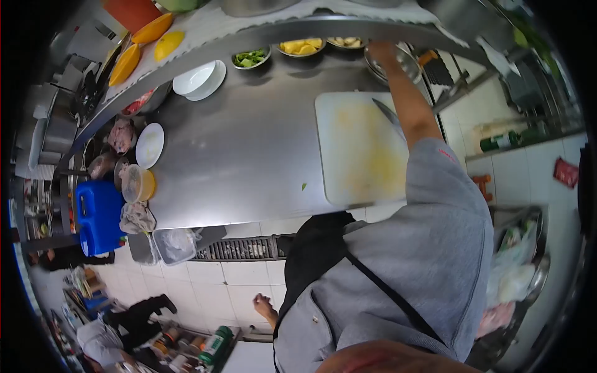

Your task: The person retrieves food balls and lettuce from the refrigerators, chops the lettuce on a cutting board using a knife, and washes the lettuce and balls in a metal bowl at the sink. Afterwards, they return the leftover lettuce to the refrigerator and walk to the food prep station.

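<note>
My right hand reaches to the far right of the steel table, over the stacked metal bowls. The shelf edge partly hides its fingers, so their grip is unclear. Under that forearm lies a knife on a white cutting board with yellow stains. My left hand hangs low beside the black apron, away from the table, its fingers loosely bent and nothing visible in them. Along the back stand a bowl of chopped greens, a bowl of yellow pieces and a bowl of pale pieces.
A shelf rail crosses above the table's back. White dishes, a small plate and a tub of yellow liquid line the left side. A blue jerrycan stands beyond. Another person is at lower left.
</note>
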Tool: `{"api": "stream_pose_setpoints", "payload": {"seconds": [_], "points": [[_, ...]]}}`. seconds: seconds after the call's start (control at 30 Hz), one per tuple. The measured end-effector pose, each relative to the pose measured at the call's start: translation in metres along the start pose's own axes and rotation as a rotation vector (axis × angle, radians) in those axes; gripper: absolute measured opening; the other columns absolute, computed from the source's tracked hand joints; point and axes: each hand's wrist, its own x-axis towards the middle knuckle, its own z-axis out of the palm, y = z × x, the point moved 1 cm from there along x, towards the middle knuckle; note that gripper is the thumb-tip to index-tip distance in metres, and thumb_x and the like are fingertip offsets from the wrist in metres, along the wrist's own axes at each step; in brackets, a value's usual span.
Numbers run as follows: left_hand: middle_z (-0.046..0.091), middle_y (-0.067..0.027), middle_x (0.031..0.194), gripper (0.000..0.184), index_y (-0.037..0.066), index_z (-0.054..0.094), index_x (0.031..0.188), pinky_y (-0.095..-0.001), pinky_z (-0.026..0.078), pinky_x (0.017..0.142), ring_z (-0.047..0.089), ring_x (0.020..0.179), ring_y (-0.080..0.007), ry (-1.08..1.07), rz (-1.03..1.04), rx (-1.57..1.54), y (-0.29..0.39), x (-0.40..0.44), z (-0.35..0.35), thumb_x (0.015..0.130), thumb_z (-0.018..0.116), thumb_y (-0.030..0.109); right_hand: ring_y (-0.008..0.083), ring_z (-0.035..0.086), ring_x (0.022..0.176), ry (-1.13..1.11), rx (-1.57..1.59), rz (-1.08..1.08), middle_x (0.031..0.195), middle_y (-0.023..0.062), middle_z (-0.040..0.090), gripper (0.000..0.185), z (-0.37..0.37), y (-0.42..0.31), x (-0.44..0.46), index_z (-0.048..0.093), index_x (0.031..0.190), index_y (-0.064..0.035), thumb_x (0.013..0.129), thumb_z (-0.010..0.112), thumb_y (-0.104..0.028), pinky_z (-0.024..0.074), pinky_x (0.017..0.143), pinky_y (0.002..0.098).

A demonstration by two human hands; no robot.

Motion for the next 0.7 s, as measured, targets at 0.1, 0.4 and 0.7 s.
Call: {"api": "stream_pose_setpoints", "payload": {"seconds": [0.1,0.4,0.7], "points": [[0.061,-0.0108,0.077,0.040,0.001,0.060,0.103,-0.0329,0.049,0.061,0.061,0.070,-0.0217,-0.192,-0.173,0.453,-0.102,-0.052,0.016,0.081,0.066,0.033,0.0329,0.062,0.099,-0.112,-0.063,-0.048,0.107,0.0150,0.065,0.026,0.032,0.025,0.034,0.066,0.100,-0.0063,0.084,0.052,-0.021,0.0500,0.082,0.0464],[0.066,-0.0142,0.085,0.036,0.007,0.064,0.104,-0.0376,0.050,0.073,0.063,0.086,-0.0277,-0.089,-0.537,0.361,-0.106,-0.179,0.035,0.079,0.067,0.033,0.0330,0.060,0.100,0.047,-0.206,-0.130,0.106,0.0143,0.065,0.023,0.042,0.012,0.060,0.065,0.100,-0.0055,0.085,0.052,-0.018,0.0476,0.085,0.0461],[0.067,-0.0194,0.100,0.037,0.010,0.069,0.103,-0.0405,0.049,0.086,0.063,0.098,-0.0340,0.016,-0.116,0.384,-0.037,-0.053,0.026,0.081,0.065,0.040,0.0331,0.059,0.101,0.632,-0.066,-0.124,0.104,0.0135,0.066,0.020,-0.084,-0.050,-0.069,0.065,0.099,-0.0047,0.086,0.052,-0.014,0.0453,0.088,0.0458]]}}
